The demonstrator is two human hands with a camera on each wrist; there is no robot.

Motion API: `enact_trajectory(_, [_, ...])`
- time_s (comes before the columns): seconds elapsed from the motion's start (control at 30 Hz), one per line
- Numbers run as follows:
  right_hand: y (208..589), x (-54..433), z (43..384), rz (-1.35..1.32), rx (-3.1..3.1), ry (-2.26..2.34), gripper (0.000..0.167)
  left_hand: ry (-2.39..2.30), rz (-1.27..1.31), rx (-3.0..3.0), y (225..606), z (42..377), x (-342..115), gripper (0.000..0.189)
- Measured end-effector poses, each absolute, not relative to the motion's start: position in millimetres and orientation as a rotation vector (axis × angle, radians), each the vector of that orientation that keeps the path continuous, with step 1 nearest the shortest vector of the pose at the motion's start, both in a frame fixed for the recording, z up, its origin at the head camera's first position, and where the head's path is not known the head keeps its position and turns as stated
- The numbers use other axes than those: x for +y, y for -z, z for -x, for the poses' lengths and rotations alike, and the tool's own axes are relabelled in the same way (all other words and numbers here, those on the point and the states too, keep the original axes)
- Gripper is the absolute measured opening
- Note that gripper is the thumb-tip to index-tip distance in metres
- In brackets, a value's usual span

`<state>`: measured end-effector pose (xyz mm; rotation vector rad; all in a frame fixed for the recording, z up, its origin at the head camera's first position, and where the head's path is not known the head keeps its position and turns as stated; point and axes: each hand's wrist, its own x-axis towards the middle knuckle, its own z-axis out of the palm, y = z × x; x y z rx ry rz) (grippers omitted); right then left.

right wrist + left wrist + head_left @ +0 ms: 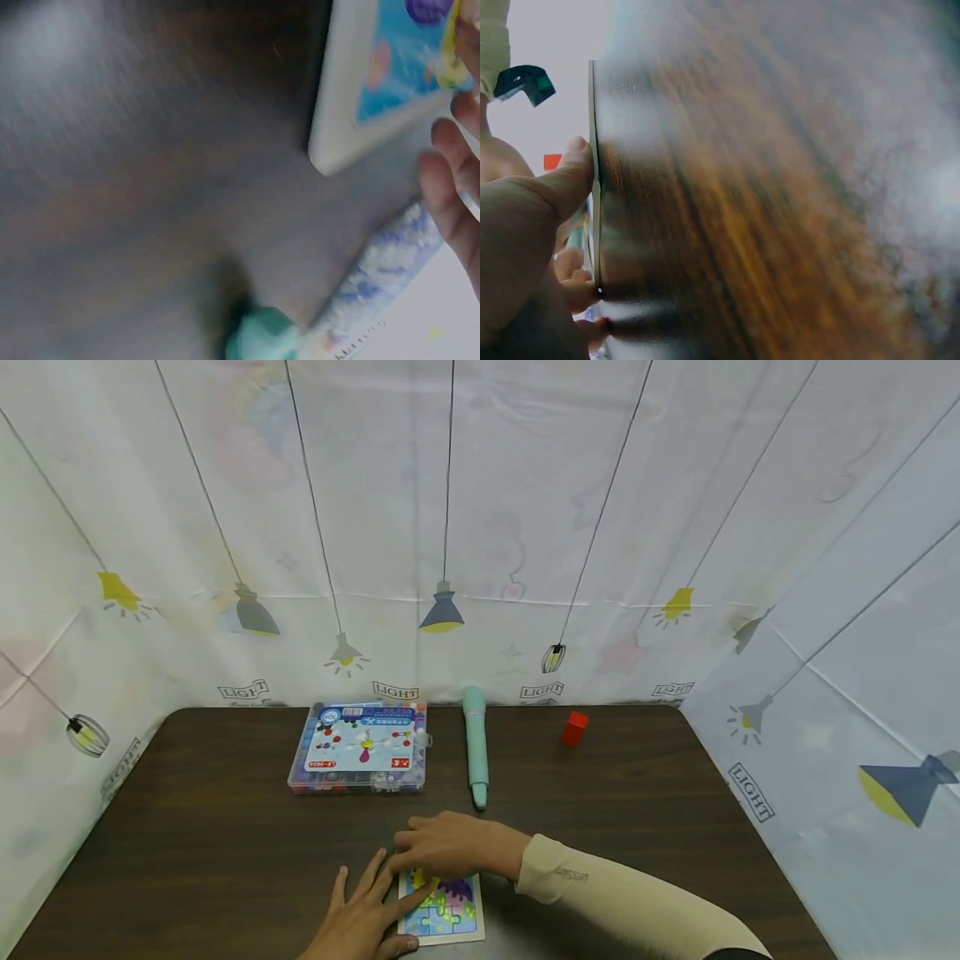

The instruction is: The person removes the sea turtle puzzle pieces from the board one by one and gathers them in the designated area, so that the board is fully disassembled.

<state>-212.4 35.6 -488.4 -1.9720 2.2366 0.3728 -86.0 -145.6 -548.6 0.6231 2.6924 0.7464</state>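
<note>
A small jigsaw puzzle [450, 918] in a pale frame lies at the table's front, with blue, yellow, purple and green picture pieces. My left hand [363, 910] is spread at its left side, the index finger reaching over the picture and the thumb at the lower left corner. The left wrist view has the left thumb [574, 169] against the thin edge of the frame. My right hand [450, 845] bends over the puzzle's top left part and hides it. Its fingertips [469, 45] are at a yellow part of the picture; whether they pinch a piece is unclear.
Behind the hands lies a clear plastic case [360, 747] of small coloured parts with a printed sheet. Right of it is a mint-green pen-shaped object [476, 747], and farther right a red block [574, 728]. A patterned curtain [480, 527] borders the dark wooden table [187, 827].
</note>
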Motion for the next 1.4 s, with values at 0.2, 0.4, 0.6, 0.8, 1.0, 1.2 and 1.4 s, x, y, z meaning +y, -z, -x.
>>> enact_trajectory(0.2, [494.1,41.8,213.2,1.977,2.223,-0.18,0.031,-0.767,-0.605,2.688,548.1,84.8,-148.7,0.066])
enact_trajectory(0.4, [494.0,40.9,214.5,1.978,2.234,-0.25,0.033,-0.77,-0.611,2.698,550.3,85.5,-148.6,0.066])
enact_trajectory(0.6, [488.2,33.8,212.3,1.97,2.234,-0.387,0.035,-0.776,-0.619,2.691,549.6,85.4,-147.8,0.064])
enact_trajectory(0.8, [485.4,30.3,211.0,1.925,2.229,-0.409,0.039,-0.764,-0.611,2.677,548.7,85.9,-146.0,0.066])
enact_trajectory(1.0, [488.0,37.2,212.3,1.977,2.211,-0.273,0.037,-0.767,-0.615,2.674,548.8,86.1,-145.5,0.066])
enact_trajectory(1.2, [497.7,47.1,210.1,1.855,2.226,0.223,0.016,-0.801,-0.604,2.676,549.8,85.5,-146.7,0.066])
enact_trajectory(1.4, [485.1,73.8,204.1,1.667,2.22,0.782,0.014,-0.801,-0.62,2.697,551.1,85.8,-147.3,0.065])
